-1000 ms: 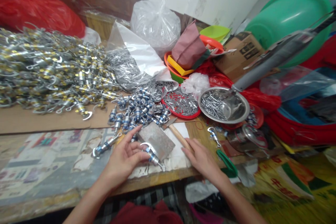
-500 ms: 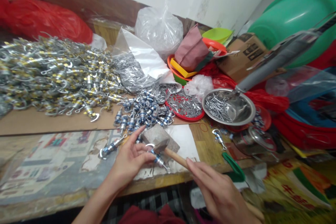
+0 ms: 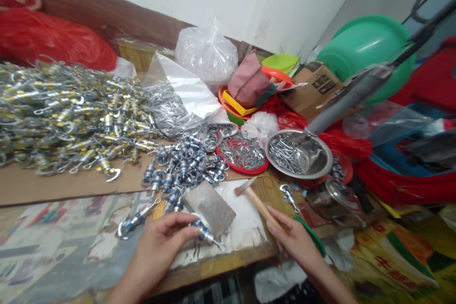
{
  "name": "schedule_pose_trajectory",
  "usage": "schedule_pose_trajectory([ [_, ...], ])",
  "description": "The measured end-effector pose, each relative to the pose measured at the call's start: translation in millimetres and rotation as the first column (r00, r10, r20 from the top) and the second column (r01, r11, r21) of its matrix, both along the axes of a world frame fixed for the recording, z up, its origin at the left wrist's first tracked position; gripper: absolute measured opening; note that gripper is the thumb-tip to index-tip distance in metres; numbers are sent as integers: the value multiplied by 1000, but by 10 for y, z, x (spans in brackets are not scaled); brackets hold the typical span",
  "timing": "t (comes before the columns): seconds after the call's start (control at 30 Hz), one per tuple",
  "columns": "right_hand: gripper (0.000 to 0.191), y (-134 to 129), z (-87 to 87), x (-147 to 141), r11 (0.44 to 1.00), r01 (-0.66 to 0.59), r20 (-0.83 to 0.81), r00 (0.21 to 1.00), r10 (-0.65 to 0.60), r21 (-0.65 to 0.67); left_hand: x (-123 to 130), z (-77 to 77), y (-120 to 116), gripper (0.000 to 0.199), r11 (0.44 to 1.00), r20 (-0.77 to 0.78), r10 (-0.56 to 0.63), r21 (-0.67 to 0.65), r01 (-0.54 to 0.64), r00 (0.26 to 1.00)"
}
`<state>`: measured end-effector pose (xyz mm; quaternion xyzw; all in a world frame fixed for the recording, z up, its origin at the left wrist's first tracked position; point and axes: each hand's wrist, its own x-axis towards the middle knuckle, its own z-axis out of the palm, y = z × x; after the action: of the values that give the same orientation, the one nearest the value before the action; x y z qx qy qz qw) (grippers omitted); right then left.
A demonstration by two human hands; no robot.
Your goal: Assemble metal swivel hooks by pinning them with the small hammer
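My left hand (image 3: 171, 237) pinches a small blue-and-silver metal fitting (image 3: 205, 233) that has a curved hook at one end and a ring at the other. The fitting lies at the near edge of a grey metal block (image 3: 211, 208). My right hand (image 3: 290, 232) is wrapped round the wooden handle of a hammer (image 3: 261, 206), whose head is right of the block over white paper (image 3: 245, 228). Just behind the block is a heap of similar blue fittings (image 3: 185, 166). One more fitting (image 3: 137, 221) lies left of my left hand, and another (image 3: 289, 198) lies beyond the hammer.
A large pile of yellow-and-silver fittings (image 3: 71, 123) covers the left. Behind the block stand a red tray of small metal pieces (image 3: 244, 149) and a steel bowl of pins (image 3: 299, 154). A grey tool (image 3: 342, 99) leans over the bowl. The table's front edge (image 3: 228, 263) is close.
The hammer has moved off the fitting and block to the right, with my right hand. My left hand still holds the fitting at the block's edge. The view has shifted slightly.
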<state>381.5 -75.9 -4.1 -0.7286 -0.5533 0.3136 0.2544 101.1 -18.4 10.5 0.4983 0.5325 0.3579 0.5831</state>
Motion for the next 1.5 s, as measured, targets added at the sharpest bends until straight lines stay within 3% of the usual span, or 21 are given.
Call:
schedule_pose_trajectory([
  [0.1,32,360,116,41,966,-145,240,966,93,212,-6,-56,-15,10,969,-150,39,246,-1,988],
  [0.17,29,711,220,7,922,-203,432,901,43,331,11,-74,-12,9,926,-199,45,376,34,979],
  [0.2,31,910,258,-22,930,-201,520,854,13,307,23,-75,-8,9,905,-219,46,422,53,975],
  [0.33,18,1631,255,-166,960,-208,585,809,62,187,41,-50,4,9,856,-263,9,501,128,965],
  [0.47,17,1900,140,-239,973,-195,580,810,89,124,-9,-48,-14,9,847,-250,-24,510,152,968],
  [0.7,27,1779,92,-21,936,-114,382,924,-24,334,-28,-47,-22,13,842,-204,24,531,90,979],
  [0.83,32,1522,143,-238,903,-42,183,982,-41,427,5,-47,-36,26,874,-169,104,486,-9,980],
  [0.9,32,1273,205,-492,892,-57,31,998,48,449,22,-51,-47,32,888,-143,110,458,-32,984],
  [0.97,27,982,279,-761,872,-109,-254,933,255,477,40,-55,-55,35,897,-124,105,441,-40,987],
  [1.0,25,843,313,-878,864,-142,-310,895,320,483,49,-56,-56,36,900,-121,103,434,-40,987],
  [1.13,26,508,361,-1147,853,-182,-377,838,394,488,82,-68,-50,37,904,-104,91,426,-38,990],
  [1.3,28,474,275,-1163,879,-159,-487,781,391,450,90,-85,-53,38,905,-132,99,424,-34,986],
  [1.4,30,469,257,-1141,824,-219,-422,774,473,522,73,-45,-58,28,883,-162,87,470,-1,983],
  [1.5,31,451,259,-1121,728,-310,-282,774,567,612,63,17,-59,12,884,-167,-2,461,80,986],
])
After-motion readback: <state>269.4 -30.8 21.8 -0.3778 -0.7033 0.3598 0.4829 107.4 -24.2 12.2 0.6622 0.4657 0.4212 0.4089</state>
